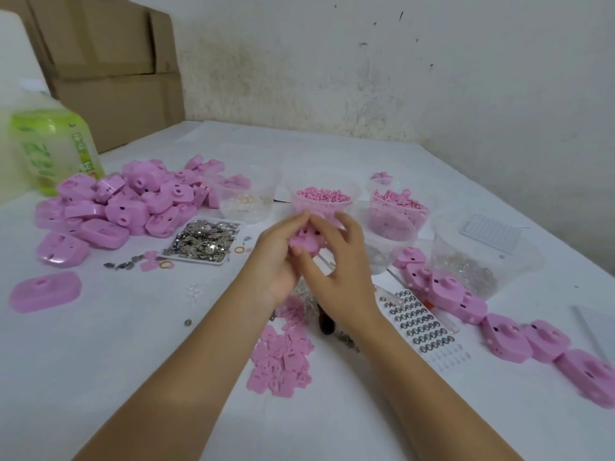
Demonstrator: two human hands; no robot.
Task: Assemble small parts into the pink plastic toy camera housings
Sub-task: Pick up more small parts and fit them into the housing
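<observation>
Upper left: green-labelled bottle, cut off by the frame edge, with cardboard boxes behind it against the wall.
Left: loose heap of pink housings; 1 lone housing lies apart, nearer the frame's left edge.
White table: widest bare stretch is lower left, below the heap; its far edge meets the wall.
Left of centre: tray of metal bits, blurred, shapes unreadable.
Centre, lifted above the table: left hand curls round a held housing. Right hand pinches the same piece from above, outer fingers spread. Fingers hide most of it; any small part between them cannot be made out.
Behind the hands: tub of pink pellets, partly covered.
Below the hands: pile of flat pink plates, its top under the wrists.
Right: strip of metal rings, then a row of housings running to the lower right edge, the last one cut off. Little free table there.
</observation>
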